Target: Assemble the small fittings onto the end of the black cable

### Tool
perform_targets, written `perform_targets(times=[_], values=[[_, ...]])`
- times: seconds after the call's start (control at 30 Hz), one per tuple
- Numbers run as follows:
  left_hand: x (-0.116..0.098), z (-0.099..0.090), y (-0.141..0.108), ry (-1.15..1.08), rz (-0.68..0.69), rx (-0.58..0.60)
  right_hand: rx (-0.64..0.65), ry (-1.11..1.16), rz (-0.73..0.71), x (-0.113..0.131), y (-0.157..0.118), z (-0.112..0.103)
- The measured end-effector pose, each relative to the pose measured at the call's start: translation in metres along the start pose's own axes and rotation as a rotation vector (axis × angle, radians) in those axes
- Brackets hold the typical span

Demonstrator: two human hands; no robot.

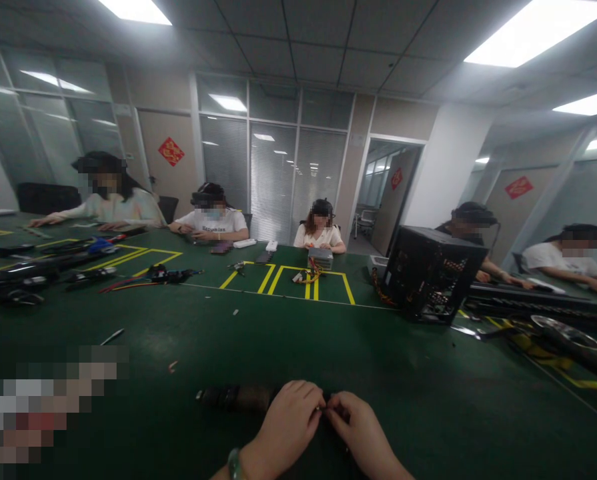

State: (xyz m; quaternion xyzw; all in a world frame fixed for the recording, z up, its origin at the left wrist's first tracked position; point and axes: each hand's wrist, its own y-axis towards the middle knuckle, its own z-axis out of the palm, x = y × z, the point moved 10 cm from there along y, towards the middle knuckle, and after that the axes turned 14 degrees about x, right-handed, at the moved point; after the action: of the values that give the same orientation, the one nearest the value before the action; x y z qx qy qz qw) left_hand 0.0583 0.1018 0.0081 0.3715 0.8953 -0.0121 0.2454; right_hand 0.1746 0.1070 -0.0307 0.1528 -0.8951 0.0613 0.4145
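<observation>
A dark cylindrical object, brownish in its middle, lies across the green table near the front edge. My left hand rests over its right part, fingers bent and pressed together, a green bangle on the wrist. Just to the right, my right hand is closed in a pinch, its fingertips almost meeting those of my left hand. Between the fingertips is something small and dark that I cannot make out. The right end of the cylindrical object is hidden by my hands.
On the green table are a pen and a small scrap. A black computer case stands at the right, a power supply with wires farther back. Black parts lie left. Several people sit around.
</observation>
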Motion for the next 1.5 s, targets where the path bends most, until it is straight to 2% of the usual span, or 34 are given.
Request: perform_targets(times=[0.27,0.5,0.8,1.23,1.5], values=[[0.002,-0.003,-0.001,-0.049,-0.023,-0.018,0.013,-0.018,0.004,-0.002,0.001,-0.001],[-0.002,-0.005,0.0,-0.034,-0.016,0.011,0.021,-0.037,0.023,-0.007,0.004,0.002],[0.001,-0.004,-0.002,-0.017,-0.058,-0.006,0.017,-0.009,-0.002,0.001,0.0,0.0],[-0.007,-0.008,-0.005,0.026,-0.03,-0.013,-0.002,-0.033,-0.008,0.0,0.0,0.0],[-0.001,-0.003,-0.001,0.023,-0.045,0.023,0.005,-0.051,0.002,0.0,0.0,-0.001]])
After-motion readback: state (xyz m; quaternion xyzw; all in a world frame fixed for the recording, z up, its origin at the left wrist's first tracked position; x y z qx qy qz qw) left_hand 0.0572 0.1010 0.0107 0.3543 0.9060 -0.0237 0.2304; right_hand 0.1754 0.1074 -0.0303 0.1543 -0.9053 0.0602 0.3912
